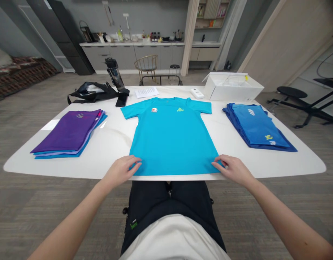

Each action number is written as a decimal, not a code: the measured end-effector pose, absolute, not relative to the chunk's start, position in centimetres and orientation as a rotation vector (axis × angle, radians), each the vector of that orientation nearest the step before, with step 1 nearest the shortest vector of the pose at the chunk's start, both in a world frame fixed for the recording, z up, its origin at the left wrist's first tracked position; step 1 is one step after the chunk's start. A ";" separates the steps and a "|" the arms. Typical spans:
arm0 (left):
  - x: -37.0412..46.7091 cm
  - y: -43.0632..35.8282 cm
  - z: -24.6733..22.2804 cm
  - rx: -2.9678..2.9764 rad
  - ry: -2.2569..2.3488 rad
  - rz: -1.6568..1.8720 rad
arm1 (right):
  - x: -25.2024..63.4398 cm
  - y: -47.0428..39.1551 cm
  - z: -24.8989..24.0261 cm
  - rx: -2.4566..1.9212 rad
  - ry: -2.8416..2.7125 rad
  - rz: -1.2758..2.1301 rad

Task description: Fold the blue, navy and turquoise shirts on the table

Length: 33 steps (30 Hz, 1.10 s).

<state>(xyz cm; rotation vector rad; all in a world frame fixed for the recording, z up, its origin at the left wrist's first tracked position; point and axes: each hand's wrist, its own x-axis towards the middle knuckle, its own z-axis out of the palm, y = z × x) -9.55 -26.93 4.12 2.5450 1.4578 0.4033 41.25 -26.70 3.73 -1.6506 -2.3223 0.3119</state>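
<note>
A turquoise T-shirt (172, 141) lies spread flat, front up, on the white table (115, 144), its collar toward the far side and its hem along the near edge. At the shirt's lower left corner, my left hand (125, 168) has thumb and fingertips on the fabric edge, with a gap between them. My right hand (231, 167) touches the lower right corner in a similar way, its thumb and forefinger apart. Neither hand has the cloth lifted.
Folded purple and blue clothes (69, 131) lie at the left, blue ones (258, 124) at the right. Along the far side are a black bag (92, 92), bottle (115, 74), phone (121, 99), paper (146, 92), small white box (197, 93) and large white box (233, 88).
</note>
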 end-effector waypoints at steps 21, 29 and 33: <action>-3.0 2.1 0.7 2.169 2.291 0.384 | 29.9 4.4 -0.7 -2.039 -1.934 0.128; -7.7 8.0 -0.4 1.877 2.320 0.214 | 35.7 9.9 -1.3 -2.271 -1.932 0.124; -9.2 8.8 -0.5 1.825 2.337 0.170 | 37.0 10.1 -1.1 -2.407 -1.894 0.150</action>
